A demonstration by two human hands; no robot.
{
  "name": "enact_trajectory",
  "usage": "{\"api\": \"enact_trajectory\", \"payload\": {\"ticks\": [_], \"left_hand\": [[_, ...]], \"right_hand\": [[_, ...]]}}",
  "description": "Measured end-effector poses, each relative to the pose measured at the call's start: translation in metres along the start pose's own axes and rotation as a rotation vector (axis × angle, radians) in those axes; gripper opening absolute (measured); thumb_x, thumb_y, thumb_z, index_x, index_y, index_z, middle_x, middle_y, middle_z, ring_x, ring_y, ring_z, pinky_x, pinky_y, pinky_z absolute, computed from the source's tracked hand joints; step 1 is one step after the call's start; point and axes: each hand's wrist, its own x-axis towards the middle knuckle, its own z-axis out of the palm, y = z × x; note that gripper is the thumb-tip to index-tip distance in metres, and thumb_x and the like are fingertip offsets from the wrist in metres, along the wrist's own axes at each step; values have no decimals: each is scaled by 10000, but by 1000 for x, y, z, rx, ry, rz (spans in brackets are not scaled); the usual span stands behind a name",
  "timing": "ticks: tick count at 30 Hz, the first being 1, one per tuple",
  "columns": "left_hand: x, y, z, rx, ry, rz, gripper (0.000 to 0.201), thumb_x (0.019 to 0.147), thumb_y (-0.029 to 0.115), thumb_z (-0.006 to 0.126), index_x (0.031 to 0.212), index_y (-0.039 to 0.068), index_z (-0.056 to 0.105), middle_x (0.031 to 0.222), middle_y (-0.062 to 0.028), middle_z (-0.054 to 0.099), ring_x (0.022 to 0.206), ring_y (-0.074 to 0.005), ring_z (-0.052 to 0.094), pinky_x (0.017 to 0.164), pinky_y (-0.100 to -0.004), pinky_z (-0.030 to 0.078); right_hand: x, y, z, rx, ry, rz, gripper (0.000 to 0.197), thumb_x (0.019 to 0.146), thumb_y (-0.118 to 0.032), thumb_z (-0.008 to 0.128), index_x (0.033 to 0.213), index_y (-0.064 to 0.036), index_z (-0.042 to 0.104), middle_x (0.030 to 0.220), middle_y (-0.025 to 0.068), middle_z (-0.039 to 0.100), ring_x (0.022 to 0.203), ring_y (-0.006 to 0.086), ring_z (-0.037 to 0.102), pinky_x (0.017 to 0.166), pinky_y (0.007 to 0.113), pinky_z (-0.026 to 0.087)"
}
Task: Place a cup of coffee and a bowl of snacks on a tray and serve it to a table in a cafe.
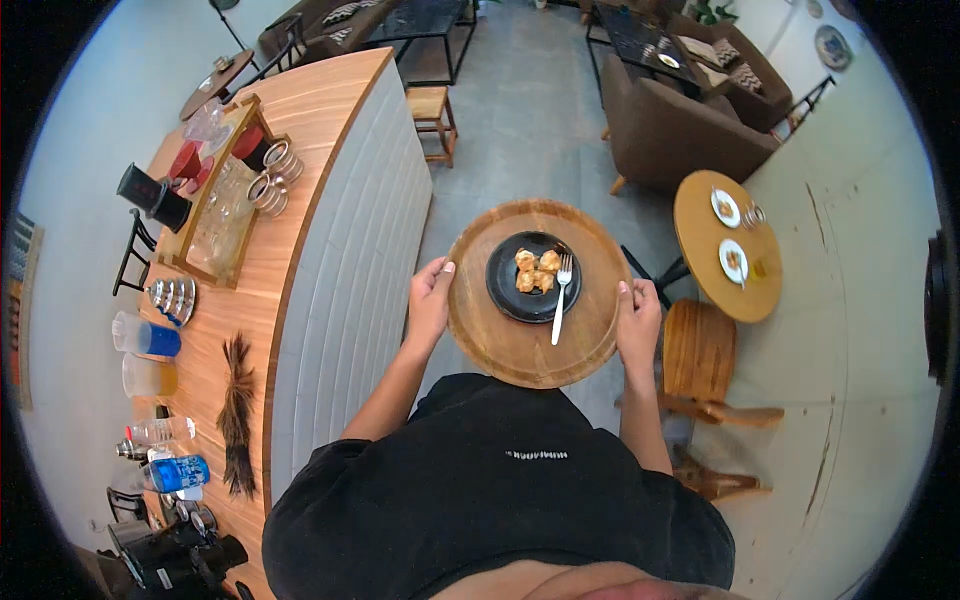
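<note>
A round wooden tray point(475, 335) is held level in front of me at waist height. My left hand point(430, 300) grips its left rim, thumb on top and the other fingers mostly hidden beneath. On the opposite rim, my right hand point(638, 318) holds the tray in the same way. Resting on the tray is a black plate point(505, 298) with several golden-brown pieces of food point(537, 270). A fork point(562, 300) with a white handle lies over the plate's right side, its handle reaching past the edge toward me.
A wooden counter point(325, 110) runs along my left, bearing glassware, jugs point(150, 335) and a dried bundle point(236, 415). To the right stand a round table point(695, 200) with small plates and a wooden chair point(700, 345). Brown sofas point(660, 140) and black tables point(425, 20) are farther ahead.
</note>
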Motion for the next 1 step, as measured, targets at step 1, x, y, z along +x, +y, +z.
{"api": "enact_trajectory", "payload": {"ticks": [1], "left_hand": [[20, -3, 5, 27, 2, 26, 306, 1047, 173, 517, 1199, -59, 646, 1050, -79, 712, 932, -122, 654, 834, -276, 511]], "right_hand": [[25, 3, 7, 14, 6, -10, 258, 1007, -221, 610, 1103, 16, 584, 876, 161, 742, 768, 148, 671, 680, 312, 512]]}}
